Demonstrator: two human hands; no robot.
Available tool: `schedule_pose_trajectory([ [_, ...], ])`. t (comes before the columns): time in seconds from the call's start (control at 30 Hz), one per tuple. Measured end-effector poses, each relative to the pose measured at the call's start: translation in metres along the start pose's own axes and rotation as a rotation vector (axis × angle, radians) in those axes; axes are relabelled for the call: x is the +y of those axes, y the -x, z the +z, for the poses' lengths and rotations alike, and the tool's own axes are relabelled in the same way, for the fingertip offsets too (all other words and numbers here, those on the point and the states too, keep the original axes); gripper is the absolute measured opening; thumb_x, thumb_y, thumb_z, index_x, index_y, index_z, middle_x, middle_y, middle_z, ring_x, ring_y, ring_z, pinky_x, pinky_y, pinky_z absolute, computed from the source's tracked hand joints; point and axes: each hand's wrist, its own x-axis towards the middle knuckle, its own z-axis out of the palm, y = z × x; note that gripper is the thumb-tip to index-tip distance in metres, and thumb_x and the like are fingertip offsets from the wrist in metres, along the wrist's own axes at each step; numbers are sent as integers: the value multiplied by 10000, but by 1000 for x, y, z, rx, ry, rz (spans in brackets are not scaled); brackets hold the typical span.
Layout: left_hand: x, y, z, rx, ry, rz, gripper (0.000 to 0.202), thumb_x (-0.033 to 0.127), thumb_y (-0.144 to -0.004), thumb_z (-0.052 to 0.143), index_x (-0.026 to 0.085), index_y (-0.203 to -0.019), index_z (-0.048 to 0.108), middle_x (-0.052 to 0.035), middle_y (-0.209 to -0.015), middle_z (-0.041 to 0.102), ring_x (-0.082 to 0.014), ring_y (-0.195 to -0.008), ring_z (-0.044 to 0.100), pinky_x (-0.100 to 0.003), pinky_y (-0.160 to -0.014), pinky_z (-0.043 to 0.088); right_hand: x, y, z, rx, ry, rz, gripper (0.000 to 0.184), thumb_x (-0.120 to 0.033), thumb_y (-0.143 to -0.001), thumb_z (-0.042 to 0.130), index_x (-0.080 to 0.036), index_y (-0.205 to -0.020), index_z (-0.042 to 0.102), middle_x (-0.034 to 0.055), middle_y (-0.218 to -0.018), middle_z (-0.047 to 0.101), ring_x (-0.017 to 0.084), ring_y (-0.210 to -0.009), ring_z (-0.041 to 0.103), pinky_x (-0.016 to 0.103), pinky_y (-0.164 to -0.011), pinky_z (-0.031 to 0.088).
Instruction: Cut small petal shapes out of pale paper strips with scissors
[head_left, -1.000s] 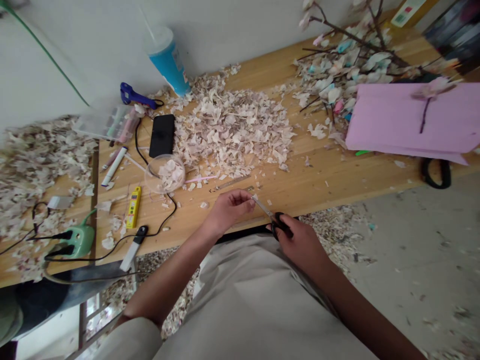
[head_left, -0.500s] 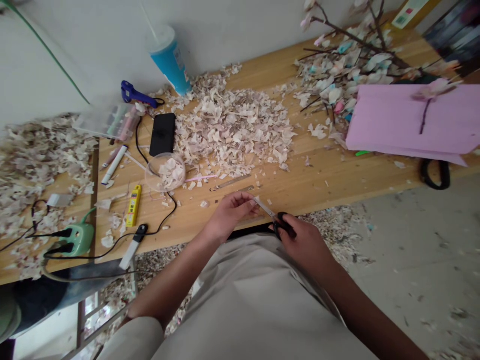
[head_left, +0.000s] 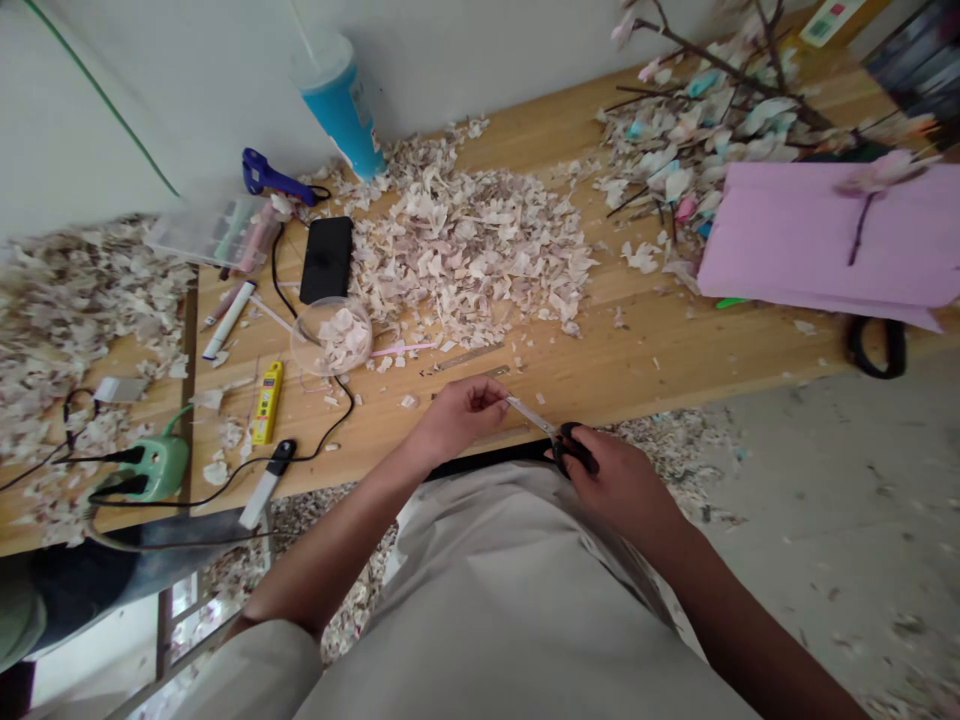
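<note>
My right hand (head_left: 613,470) is closed round the black handles of a pair of scissors (head_left: 534,416), just over the table's front edge. The silver blades point left, toward my left hand (head_left: 469,412). Thumb and fingers of that hand are pinched together at the blade tips; whatever they hold is too small to make out. Beyond both hands lies a wide heap of pale, petal-like scraps (head_left: 480,250). A clear round dish (head_left: 300,350) with some of the same scraps stands to the left of the heap.
At left lie a black phone (head_left: 326,260), a yellow box cutter pack (head_left: 268,402), a green power strip (head_left: 161,470) and its cables. A blue cup (head_left: 345,115) stands by the wall. Flowering branches (head_left: 720,130) and pink sheets (head_left: 802,240) lie at right.
My left hand has shifted slightly to the left, and my right hand with the scissors slightly to the right. The whole view has tilted a little.
</note>
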Motion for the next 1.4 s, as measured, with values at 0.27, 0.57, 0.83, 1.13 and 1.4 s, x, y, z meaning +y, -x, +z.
schedule_pose_trajectory([
  [0.27,-19,5,27,116,581,-89,286,356,-649,790,154,-788,644,26,-675,590,-78,-620,536,-232,-663,446,-1,1,1,48,-5,10,82,-272,-840,474,-226,-851,541,31,-805,665,194,-752,621,269,-638,376],
  [0.57,-22,4,19,63,246,-13,257,373,-698,751,145,-782,668,7,-686,620,-91,-631,536,-227,-648,418,-1,0,-2,21,14,-1,72,-265,-841,482,-222,-861,537,35,-847,664,203,-804,626,275,-665,382],
  [0.83,-8,2,3,29,-43,25,171,295,-710,719,144,-757,653,30,-635,554,-74,-575,448,-211,-552,324,-4,-2,-5,5,39,0,78,-255,-845,472,-219,-850,540,39,-848,670,198,-789,623,276,-666,379],
  [1.13,-27,10,30,35,635,-104,267,359,-696,767,143,-802,652,-13,-749,654,-116,-712,613,-286,-784,481,-3,0,-2,16,36,11,81,-258,-841,473,-218,-864,540,31,-833,667,198,-775,622,273,-651,365],
  [1.4,-22,9,9,-1,2,38,191,327,-756,682,142,-803,674,-13,-731,654,-107,-668,564,-228,-660,428,0,1,-8,-65,137,-20,92,-262,-864,455,-214,-834,528,37,-817,649,194,-746,599,277,-648,344],
])
